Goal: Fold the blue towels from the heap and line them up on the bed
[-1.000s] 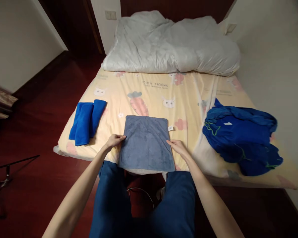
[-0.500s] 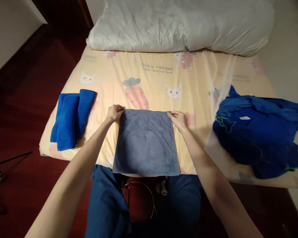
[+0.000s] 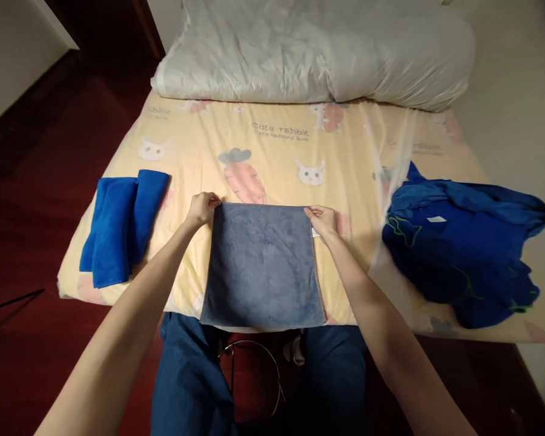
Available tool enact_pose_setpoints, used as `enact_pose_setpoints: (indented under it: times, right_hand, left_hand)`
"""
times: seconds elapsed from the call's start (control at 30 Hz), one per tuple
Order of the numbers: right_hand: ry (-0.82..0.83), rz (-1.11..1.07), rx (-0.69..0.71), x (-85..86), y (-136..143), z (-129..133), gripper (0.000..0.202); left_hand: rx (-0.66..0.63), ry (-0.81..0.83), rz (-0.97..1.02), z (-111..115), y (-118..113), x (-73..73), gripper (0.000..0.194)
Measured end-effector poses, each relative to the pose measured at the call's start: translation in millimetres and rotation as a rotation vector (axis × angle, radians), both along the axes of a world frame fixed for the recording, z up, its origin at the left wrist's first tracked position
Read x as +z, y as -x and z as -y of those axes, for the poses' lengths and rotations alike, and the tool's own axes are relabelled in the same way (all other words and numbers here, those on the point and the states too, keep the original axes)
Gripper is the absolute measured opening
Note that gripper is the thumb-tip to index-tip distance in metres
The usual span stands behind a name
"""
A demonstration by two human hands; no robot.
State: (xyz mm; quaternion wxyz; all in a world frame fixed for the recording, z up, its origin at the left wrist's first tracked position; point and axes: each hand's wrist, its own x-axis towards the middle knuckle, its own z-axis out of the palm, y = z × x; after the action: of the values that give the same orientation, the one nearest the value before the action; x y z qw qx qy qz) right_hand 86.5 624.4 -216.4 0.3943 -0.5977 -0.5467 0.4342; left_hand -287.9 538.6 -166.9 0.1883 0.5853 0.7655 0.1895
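A grey-blue cloth [image 3: 261, 266] lies spread nearly square at the bed's front edge, right in front of me. My left hand [image 3: 203, 208] pinches its far left corner. At the far right corner, the fingers of my right hand [image 3: 321, 219] are closed on the cloth, with a small white tag beside them. To the left lie folded bright blue cloths [image 3: 113, 230], side by side and partly overlapping. A crumpled pile of blue cloth [image 3: 463, 242] with green edging and a white label rests on the right.
The bed [image 3: 272, 160] has a yellow sheet printed with rabbits and carrots. A large silvery-white bundle [image 3: 309, 54] lies across its far side. Below the front edge, between my legs, a thin metal ring [image 3: 254, 343] shows. A wall stands at the right.
The whole view has shifted slightly, so the bed and cloths appear a little further left and lower. Both hands still hold the far corners of the grey-blue cloth.
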Motion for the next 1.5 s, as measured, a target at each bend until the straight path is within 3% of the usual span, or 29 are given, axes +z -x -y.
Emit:
enact_pose_setpoints:
  times: [0.13,0.23,0.3,0.37,0.43,0.53,0.63,0.73,0.83,0.9,1.0,1.1,1.2,1.33,1.5]
  right_hand:
    - [-0.035,0.106,-0.08,-4.2,8.2,-13.2,0.037]
    - [-0.091,0.296,-0.087,7.3,20.3,-9.6,0.039]
    - [-0.209,0.486,-0.061,19.3,32.7,5.9,0.044]
    - [-0.353,0.654,0.056,29.1,46.3,29.9,0.049]
    - [-0.445,0.76,0.262,32.1,56.9,55.4,0.049]
    - [-0.455,0.832,0.458,22.8,59.8,79.3,0.051]
    - [-0.406,0.856,0.406,7.5,50.0,76.0,0.057]
    - [-0.365,0.863,0.317,-0.6,41.9,57.1,0.061]
    - [-0.327,0.875,0.271,4.7,42.3,47.6,0.06]
    - [-0.338,0.89,0.26,14.6,43.6,58.1,0.059]
    - [-0.424,0.873,0.372,31.0,37.0,103.7,0.059]
    - [-0.474,0.809,0.617,38.0,13.7,168.8,0.059]
    - [-0.436,0.801,0.656,34.3,-20.3,223.0,0.06]
    - [-0.437,0.797,0.595,28.7,-60.8,258.7,0.062]
    - [-0.497,0.727,0.629,30.7,-88.6,283.9,0.068]
  left_hand:
    - [0.064,-0.106,-0.031,-13.4,-3.0,-3.4,0.024]
    - [0.098,-0.127,-0.085,-13.8,-17.6,-0.9,0.027]
    - [0.057,-0.166,-0.164,-5.4,-35.9,1.8,0.034]
    - [-0.091,-0.226,-0.232,8.5,-57.7,1.6,0.042]
    - [-0.262,-0.242,-0.253,24.1,-76.8,-3.7,0.046]
    - [-0.322,-0.203,-0.253,41.9,-89.8,-18.9,0.055]
    - [-0.266,-0.193,-0.229,46.5,-85.1,-32.6,0.06]
    - [-0.243,-0.198,-0.209,41.1,-77.2,-36.5,0.063]
    - [-0.226,-0.193,-0.217,39.5,-77.5,-32.4,0.064]
    - [-0.205,-0.19,-0.229,49.7,-83.2,-27.8,0.064]
    - [-0.243,-0.19,-0.234,90.7,-96.4,-21.6,0.062]
    - [-0.368,-0.183,-0.229,156.3,-105.6,-18.8,0.06]
    - [-0.415,-0.173,-0.236,222.4,-102.3,-19.8,0.062]
    - [-0.399,-0.172,-0.25,282.3,-84.1,-22.4,0.065]
    - [-0.378,-0.195,-0.217,319.2,-72.0,-22.2,0.063]
